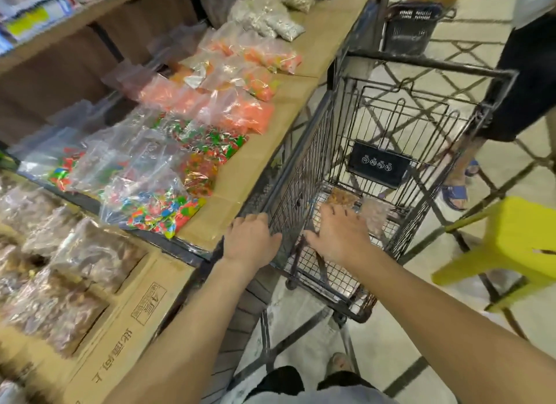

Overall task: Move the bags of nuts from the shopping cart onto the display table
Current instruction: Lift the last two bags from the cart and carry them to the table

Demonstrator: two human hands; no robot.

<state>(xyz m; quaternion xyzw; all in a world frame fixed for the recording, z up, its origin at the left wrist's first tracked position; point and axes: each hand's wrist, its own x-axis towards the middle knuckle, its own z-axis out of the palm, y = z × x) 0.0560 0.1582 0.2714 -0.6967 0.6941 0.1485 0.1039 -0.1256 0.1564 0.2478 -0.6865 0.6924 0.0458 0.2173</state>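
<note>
**Right hand hovers over the nuts in the cart**

Head view: at frame centre the right hand (340, 235) reaches down into the cart (301, 175), fingers spread, holding nothing. The bags of nuts (344, 196) lie on the cart floor just beyond its fingertips, toward the upper right. The hand partly hides them, so their long axis is unclear. The left hand (252, 241) curls over the cart's near rim, farther off. The table (249, 169) runs alongside, left of the cart.

We look down on a person's two bare forearms (186, 328), with the left hand (251, 241) and right hand (340, 235) bare as well. Below them we make out dark shorts (282, 379), a pale grey shirt (316, 399) and one light-coloured sandal (340, 362).
</note>
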